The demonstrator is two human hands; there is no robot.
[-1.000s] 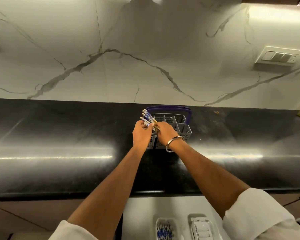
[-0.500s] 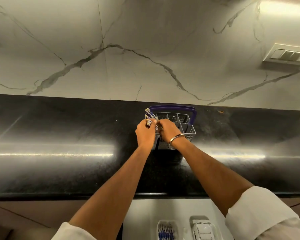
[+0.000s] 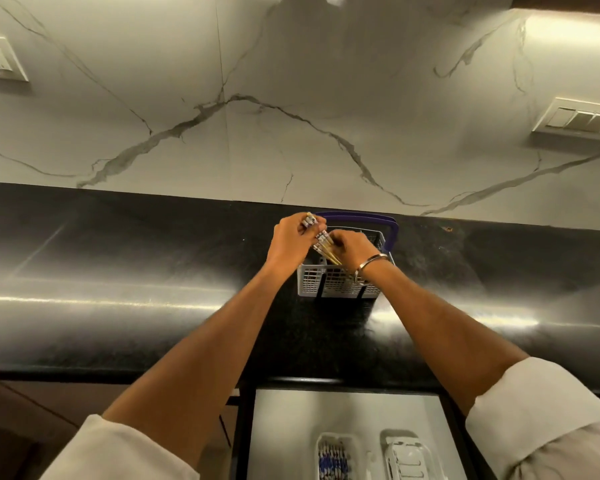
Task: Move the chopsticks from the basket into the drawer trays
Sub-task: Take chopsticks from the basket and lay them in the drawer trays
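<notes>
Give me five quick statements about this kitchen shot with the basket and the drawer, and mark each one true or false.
1. Both hands are at the basket. True.
2. The left hand holds chopsticks. True.
3. The basket handle is red. False: it is purple.
4. The drawer below the counter is shut. False: it is open, with trays inside.
5. The left tray already holds chopsticks. True.
</notes>
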